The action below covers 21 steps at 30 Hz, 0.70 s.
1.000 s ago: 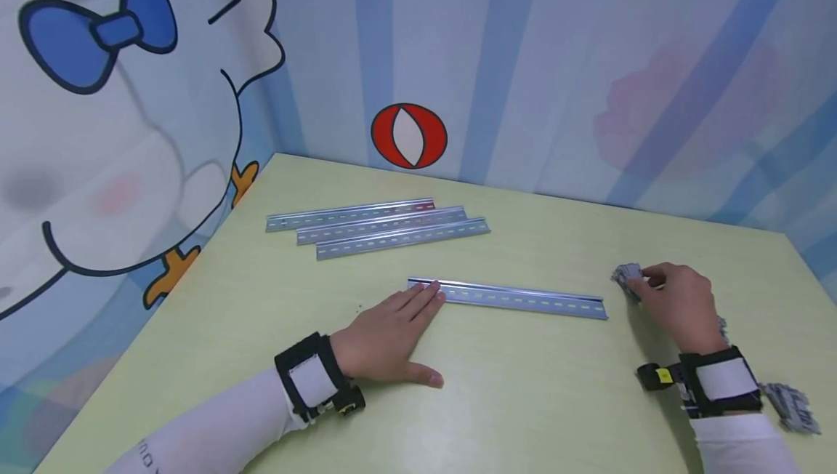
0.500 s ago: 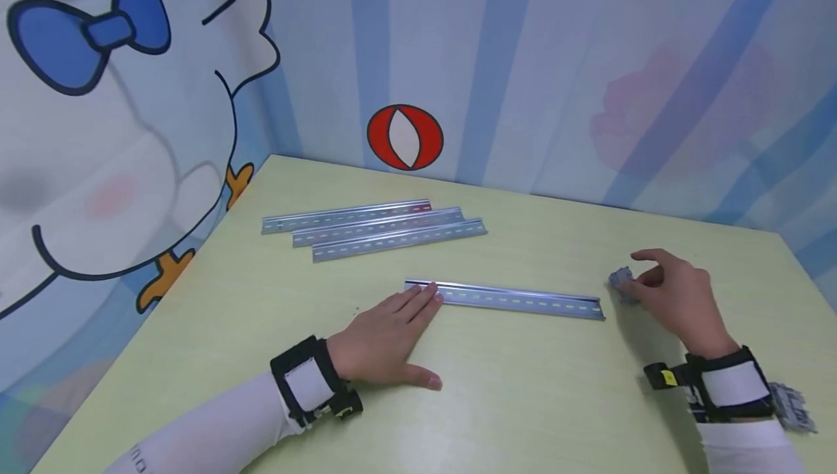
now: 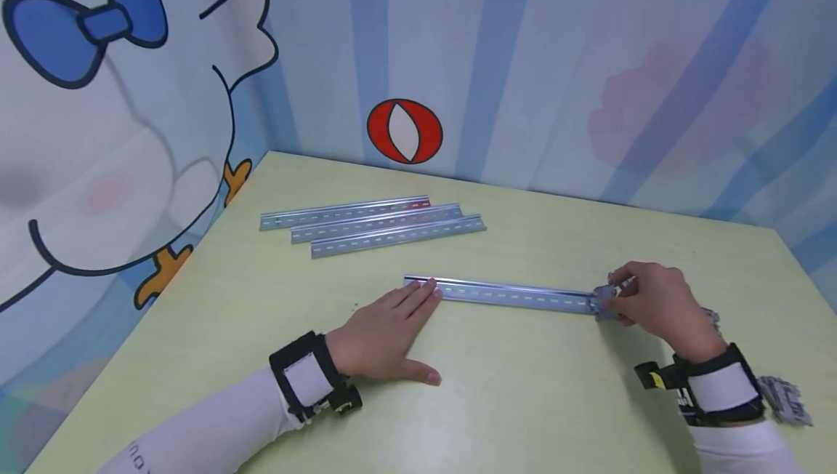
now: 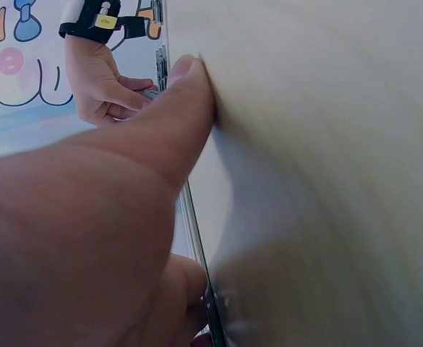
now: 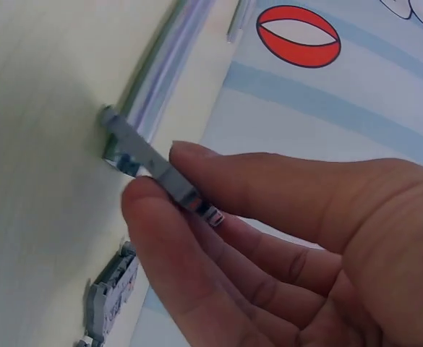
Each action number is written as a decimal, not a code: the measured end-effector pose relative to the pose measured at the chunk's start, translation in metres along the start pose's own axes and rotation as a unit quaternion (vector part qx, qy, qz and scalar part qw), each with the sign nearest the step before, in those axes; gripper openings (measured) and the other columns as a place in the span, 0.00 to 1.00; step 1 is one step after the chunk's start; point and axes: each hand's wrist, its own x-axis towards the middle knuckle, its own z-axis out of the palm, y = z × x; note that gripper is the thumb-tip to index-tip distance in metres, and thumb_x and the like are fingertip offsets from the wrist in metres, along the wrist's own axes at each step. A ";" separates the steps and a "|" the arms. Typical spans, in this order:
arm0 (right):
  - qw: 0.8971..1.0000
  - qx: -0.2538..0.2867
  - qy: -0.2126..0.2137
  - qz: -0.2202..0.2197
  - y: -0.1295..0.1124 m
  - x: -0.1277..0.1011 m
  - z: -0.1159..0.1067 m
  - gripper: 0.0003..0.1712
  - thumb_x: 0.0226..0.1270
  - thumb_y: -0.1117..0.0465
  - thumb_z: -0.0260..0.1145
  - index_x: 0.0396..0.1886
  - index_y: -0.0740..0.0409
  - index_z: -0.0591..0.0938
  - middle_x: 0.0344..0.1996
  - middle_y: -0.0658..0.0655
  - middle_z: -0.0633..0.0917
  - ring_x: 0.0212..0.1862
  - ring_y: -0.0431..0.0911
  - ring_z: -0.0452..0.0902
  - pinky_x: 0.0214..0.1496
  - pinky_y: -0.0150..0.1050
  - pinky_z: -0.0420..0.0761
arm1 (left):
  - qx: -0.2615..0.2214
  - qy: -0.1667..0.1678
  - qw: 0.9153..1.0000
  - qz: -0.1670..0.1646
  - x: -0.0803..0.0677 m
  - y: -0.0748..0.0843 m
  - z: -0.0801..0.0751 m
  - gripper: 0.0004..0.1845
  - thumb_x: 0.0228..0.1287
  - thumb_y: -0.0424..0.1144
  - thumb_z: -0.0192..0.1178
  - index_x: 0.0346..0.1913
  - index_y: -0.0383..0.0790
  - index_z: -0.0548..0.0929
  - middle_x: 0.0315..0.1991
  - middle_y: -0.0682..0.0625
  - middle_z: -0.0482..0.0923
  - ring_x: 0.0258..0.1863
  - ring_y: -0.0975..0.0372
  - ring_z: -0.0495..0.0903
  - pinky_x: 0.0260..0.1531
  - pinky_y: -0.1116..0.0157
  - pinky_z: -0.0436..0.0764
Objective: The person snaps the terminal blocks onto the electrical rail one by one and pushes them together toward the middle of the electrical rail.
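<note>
Over the last second our right hand [image 3: 654, 303] has carried the small grey plastic clip-on block [image 3: 604, 299] from the open counter at the right of the frame down to the right end of the long slotted silver metal rail [image 3: 503, 294], where the block now touches the rail's tip. Thumb and fingers pinch the block; in the right wrist view [image 5: 157, 163] its far end sits against the rail [image 5: 164, 69]. We judge that the block is being lined up with the rail end, though we cannot tell whether it has caught on the rail's edges.

Our left hand [image 3: 386, 328] has not moved: it lies flat on the pale green counter [image 3: 523, 401], fingers straight, their tips pressing the rail's left end and holding nothing.

Three more silver slotted rails [image 3: 373, 223] lie side by side at centre left, well apart from the work. More grey blocks [image 3: 787, 400] lie on the counter at the lower right, just behind our right wrist; one shows at the bottom of the right wrist view [image 5: 110, 300]. Cartoon-printed walls stand behind. Nothing lies between block and rail.
</note>
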 end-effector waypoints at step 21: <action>0.988 -0.056 0.126 -0.070 -0.006 0.004 0.020 0.10 0.55 0.69 0.70 0.37 0.71 0.83 0.24 0.62 0.85 0.22 0.46 0.76 0.23 0.38 0.74 | -0.019 0.001 1.000 0.016 0.000 -0.002 -0.001 0.60 0.56 0.77 0.49 0.78 0.38 0.42 0.79 0.44 0.35 0.78 0.52 0.39 0.75 0.58 0.48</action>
